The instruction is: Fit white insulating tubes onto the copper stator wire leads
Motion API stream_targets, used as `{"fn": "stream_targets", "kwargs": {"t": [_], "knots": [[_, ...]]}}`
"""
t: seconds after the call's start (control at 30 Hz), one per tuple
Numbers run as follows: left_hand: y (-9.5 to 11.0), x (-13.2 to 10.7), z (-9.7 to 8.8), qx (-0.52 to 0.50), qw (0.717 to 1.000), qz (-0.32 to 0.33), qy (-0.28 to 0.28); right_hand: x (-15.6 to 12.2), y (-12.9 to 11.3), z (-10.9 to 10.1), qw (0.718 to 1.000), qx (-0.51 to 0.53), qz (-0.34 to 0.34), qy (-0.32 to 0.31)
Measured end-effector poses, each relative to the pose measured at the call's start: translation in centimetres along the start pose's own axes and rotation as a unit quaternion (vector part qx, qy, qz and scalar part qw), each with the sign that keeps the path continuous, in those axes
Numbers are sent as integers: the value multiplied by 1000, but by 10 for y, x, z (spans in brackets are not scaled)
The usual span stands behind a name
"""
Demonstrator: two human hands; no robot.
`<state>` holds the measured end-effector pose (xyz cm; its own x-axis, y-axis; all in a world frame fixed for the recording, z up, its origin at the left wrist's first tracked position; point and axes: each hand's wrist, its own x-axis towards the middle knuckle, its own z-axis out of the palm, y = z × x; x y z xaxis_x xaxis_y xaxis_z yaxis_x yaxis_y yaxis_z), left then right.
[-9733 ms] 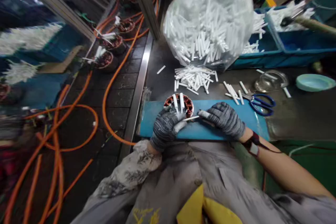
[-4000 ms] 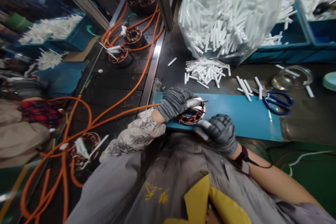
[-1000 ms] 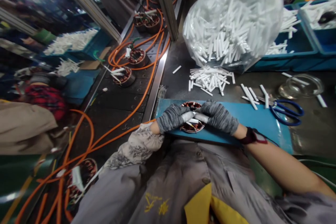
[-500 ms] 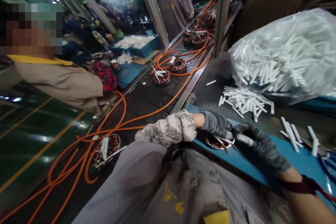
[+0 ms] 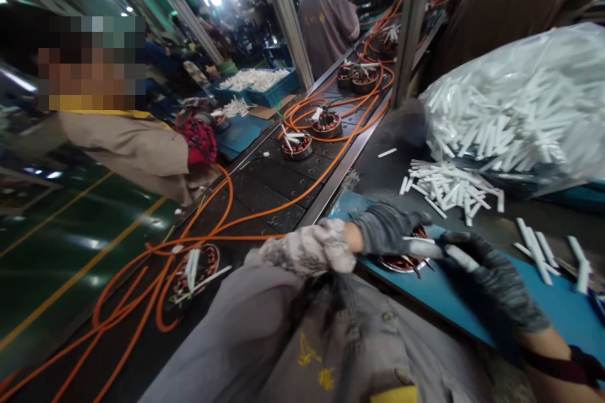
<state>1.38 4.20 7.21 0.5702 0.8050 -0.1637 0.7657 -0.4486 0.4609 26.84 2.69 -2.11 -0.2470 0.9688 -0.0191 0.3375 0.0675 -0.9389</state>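
Note:
A copper-wound motor stator [image 5: 401,262] lies on the blue mat beneath my hands, its wire leads sticking out on the right side. My left hand [image 5: 390,230], in a grey knit glove, reaches over the stator with index finger and thumb stretched apart; the thumb has a white covering. A thin white tube [image 5: 419,240] shows beside that thumb; whether it is gripped is unclear. Close to the left thumb tip, my right hand [image 5: 496,280], gloved too, has its fingers bent together by a white-covered thumb. Whatever those fingers pinch is hidden.
White tubes lie in a pile [image 5: 458,189] before a large clear bag of tubes [image 5: 524,101]. More loose tubes [image 5: 539,252] are at right. Orange hoses [image 5: 217,236] and several stators [image 5: 297,146] occupy the conveyor at left. A co-worker [image 5: 127,145] sits across it.
My left fingers have lifted and spread from the stator's edge. My right hand has moved slightly right and down in the picture, and the whole view has shifted a little.

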Motion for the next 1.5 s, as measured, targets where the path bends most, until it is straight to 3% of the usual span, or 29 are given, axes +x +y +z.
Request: {"fn": "stream_targets", "kwargs": {"t": [0.07, 0.17, 0.23, 0.3, 0.37, 0.5, 0.6, 0.7, 0.77, 0.83, 0.9, 1.0, 1.1, 1.2, 1.3, 1.4, 1.5], "knots": [[-16, -28, 2, -71, 994, 79, 7, -11, -2, -17, 996, -78, 0, 36], [-40, -54, 14, -3, 992, 125, 36, -18, -8, -60, 970, -214, 5, 110], [-48, -57, 27, 50, 987, 125, 84, -16, -12, -91, 929, -304, 34, 206], [-45, -53, 41, 92, 978, 122, 141, -9, -14, -113, 897, -359, 57, 252], [-36, -44, 52, 111, 971, 107, 182, 0, -14, -118, 878, -423, 67, 216], [-18, -30, 63, 94, 968, 12, 232, 19, -7, -97, 869, -471, 90, 125], [-16, -37, 63, 61, 961, -4, 269, 20, 1, -87, 844, -511, 115, 118], [-18, -52, 66, 39, 941, -16, 335, 10, -1, -84, 838, -518, 108, 133], [-18, -59, 69, 23, 929, -47, 365, 1, -15, -75, 858, -474, 78, 182], [-19, -60, 70, -29, 932, -66, 355, -6, -36, -56, 906, -367, 25, 210], [-20, -58, 70, -100, 938, -67, 324, -9, -57, -32, 956, -246, -40, 153], [-21, -55, 69, -155, 938, -76, 301, -2, -76, -4, 977, -177, -92, 80], [-22, -55, 69, -178, 937, -80, 290, 12, -76, 4, 980, -157, -115, 49], [-21, -56, 69, -178, 938, -72, 289, 27, -72, -2, 977, -151, -149, 11], [-18, -56, 68, -143, 943, -57, 297, 44, -73, -9, 964, -186, -176, -73], [-15, -56, 64, -98, 952, -45, 287, 61, -77, -12, 940, -232, -169, -185], [-14, -55, 62, -47, 963, -36, 262, 69, -80, -9, 945, -199, -126, -229]]}}
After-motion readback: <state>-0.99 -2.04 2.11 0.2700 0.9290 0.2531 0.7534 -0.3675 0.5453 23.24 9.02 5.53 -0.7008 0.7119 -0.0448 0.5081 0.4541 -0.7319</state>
